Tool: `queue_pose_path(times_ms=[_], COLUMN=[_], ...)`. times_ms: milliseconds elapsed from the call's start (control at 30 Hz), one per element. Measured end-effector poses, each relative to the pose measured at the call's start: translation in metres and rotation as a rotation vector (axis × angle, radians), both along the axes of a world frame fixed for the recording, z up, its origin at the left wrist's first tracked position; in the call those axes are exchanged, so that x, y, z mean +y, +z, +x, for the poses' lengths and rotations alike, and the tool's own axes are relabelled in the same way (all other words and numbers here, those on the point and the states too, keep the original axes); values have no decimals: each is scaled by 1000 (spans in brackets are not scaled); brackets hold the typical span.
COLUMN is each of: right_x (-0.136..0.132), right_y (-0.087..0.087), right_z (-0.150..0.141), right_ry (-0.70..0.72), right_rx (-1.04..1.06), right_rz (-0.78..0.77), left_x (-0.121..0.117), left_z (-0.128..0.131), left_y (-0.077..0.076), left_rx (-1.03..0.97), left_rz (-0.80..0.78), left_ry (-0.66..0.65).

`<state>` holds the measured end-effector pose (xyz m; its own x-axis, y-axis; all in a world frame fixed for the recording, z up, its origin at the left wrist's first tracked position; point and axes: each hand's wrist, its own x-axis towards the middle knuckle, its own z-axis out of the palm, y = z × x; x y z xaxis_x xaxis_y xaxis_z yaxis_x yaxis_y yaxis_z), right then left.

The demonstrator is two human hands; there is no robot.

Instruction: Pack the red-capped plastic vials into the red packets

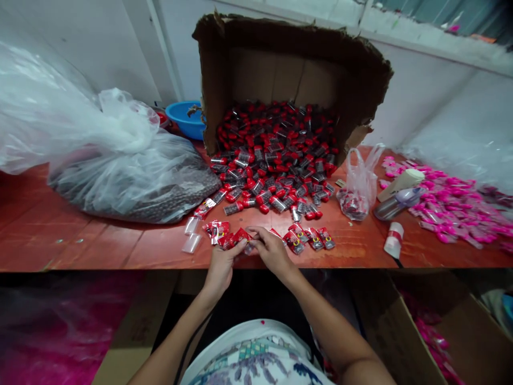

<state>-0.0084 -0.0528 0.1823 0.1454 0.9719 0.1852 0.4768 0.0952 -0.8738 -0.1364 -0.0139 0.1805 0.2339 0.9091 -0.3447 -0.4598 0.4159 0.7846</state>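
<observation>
Near the table's front edge, my left hand [223, 266] is closed on a small red printed packet [241, 235], thumb on top. My right hand [275, 253] pinches at the right end of the same packet, its fingertips close to my left thumb. More red packets [217, 231] lie just left of my hands, and several red packets with dark contents [294, 241] lie to the right. Two clear plastic pieces [191, 243] rest on the table at the left. Behind my hands spreads a pile of small clear tubes with red caps and dark contents [276, 160].
A torn cardboard box [216, 80] lies on its side around the pile. A big clear bag of dark beads [136, 182] and a blue basin [186, 118] stand left. Rightward are a small plastic bag [355, 187], a roll [394, 240] and many pink pieces [449, 203].
</observation>
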Motion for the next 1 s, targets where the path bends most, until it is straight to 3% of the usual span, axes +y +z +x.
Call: queue_pose_path(times_ms=[100,167,267,400,500,633,733,1000], right_x=[17,33,59,70,50,1,-23,-30], right_y=[2,0,-7,-12,-4,11,14,2], right_z=[21,42,73,90,74,28,-3,-23], right_ry=[95,-16,-327,-356,-297,-202,-178,-175], right_rx=[-133,-283,-592,-674,-451,203,499,595], right_rz=[-6,12,-47,-134,-73,-72,-102,-153], left_x=[6,9,13,17,18,19,18,12], left_z=[-3,-3,-3,-5,-8,-8,-5,-2], left_y=[1,2,4,6,9,8,6,6], left_rx=[-8,-33,-72,-136,-181,-220,-252,-282], left_rz=[-29,-89,-205,-337,-408,-440,-438,-365], left_ry=[61,95,122,151,181,194,199,221])
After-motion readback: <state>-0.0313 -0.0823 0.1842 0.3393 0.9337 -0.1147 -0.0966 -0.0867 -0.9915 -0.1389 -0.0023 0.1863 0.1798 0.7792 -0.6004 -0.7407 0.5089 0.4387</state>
